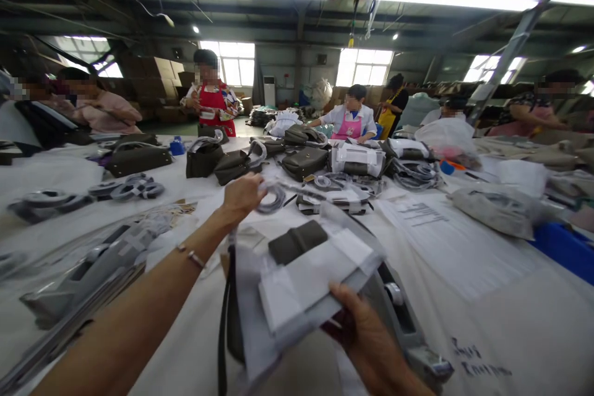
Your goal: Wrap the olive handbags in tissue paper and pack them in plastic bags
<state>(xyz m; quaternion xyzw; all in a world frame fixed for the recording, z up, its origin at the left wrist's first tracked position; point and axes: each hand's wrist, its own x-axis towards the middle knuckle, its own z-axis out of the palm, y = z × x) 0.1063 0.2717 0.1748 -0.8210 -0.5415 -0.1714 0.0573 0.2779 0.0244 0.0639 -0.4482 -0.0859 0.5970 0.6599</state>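
My left hand (244, 195) is stretched forward over the table, fingers closed. It appears to grip a coiled strap (273, 199) in clear wrap, though the fingers partly hide the grip. Nearer to me, my right hand (364, 328) pinches the lower edge of a dark olive handbag's white wrapping (306, 278), thumb on top. Part of the handbag (299, 240) shows above the white sheet, tilted towards me. A dark strap (223, 328) hangs down on its left side. The wrapping is slightly blurred.
Several dark handbags (304, 162) stand across the table. Wrapped straps (125, 187) lie at left beside a grey tape dispenser (88, 266). Another dispenser (401, 309) sits right of the handbag. White sheets (464, 247) and a blue bin (563, 250) are at right. Co-workers (216, 99) stand opposite.
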